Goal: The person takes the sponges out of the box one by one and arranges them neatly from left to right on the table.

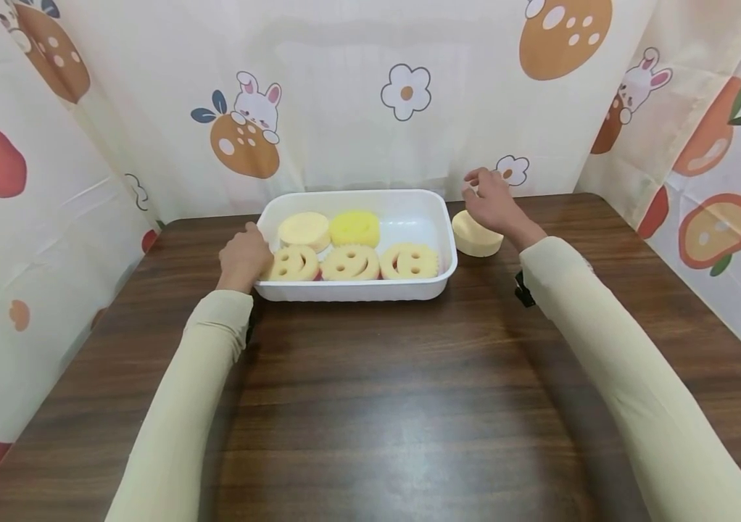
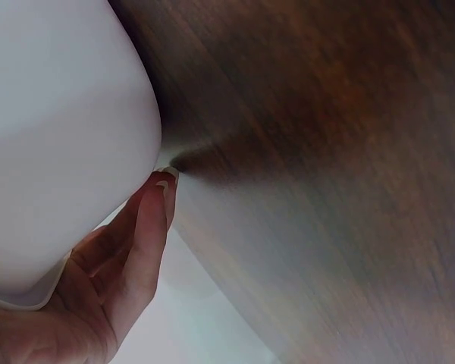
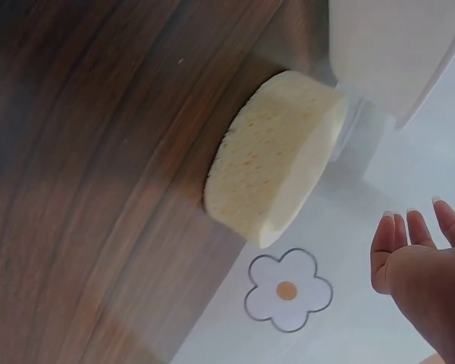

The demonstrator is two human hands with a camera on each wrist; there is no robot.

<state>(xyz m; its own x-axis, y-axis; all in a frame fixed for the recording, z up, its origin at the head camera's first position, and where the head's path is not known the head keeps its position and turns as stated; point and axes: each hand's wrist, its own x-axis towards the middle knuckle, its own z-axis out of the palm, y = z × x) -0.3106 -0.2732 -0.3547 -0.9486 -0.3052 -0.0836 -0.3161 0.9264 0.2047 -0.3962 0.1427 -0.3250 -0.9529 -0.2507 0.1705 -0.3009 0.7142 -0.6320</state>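
Note:
A white plastic tray (image 1: pixel 351 291) stands at the back of the table. My left hand (image 1: pixel 244 255) holds its left side, fingers (image 2: pixel 145 235) along the outer wall; the thumb is hidden in the left wrist view. Inside, the front row has three smiley-face sponges (image 1: pixel 349 262); behind them lie a plain round cream sponge (image 1: pixel 305 230) and a yellow sponge (image 1: pixel 354 228). Another round cream sponge (image 3: pixel 269 155) lies flat on the table just right of the tray. My right hand (image 1: pixel 496 203) hovers above it, fingers loosely bent, apart from it and holding nothing.
The dark wood-grain table (image 1: pixel 370 406) stretches toward me. A patterned curtain (image 1: pixel 344 87) hangs behind the tray and along both sides. The tray's back right part shows bare white floor (image 1: pixel 410 223).

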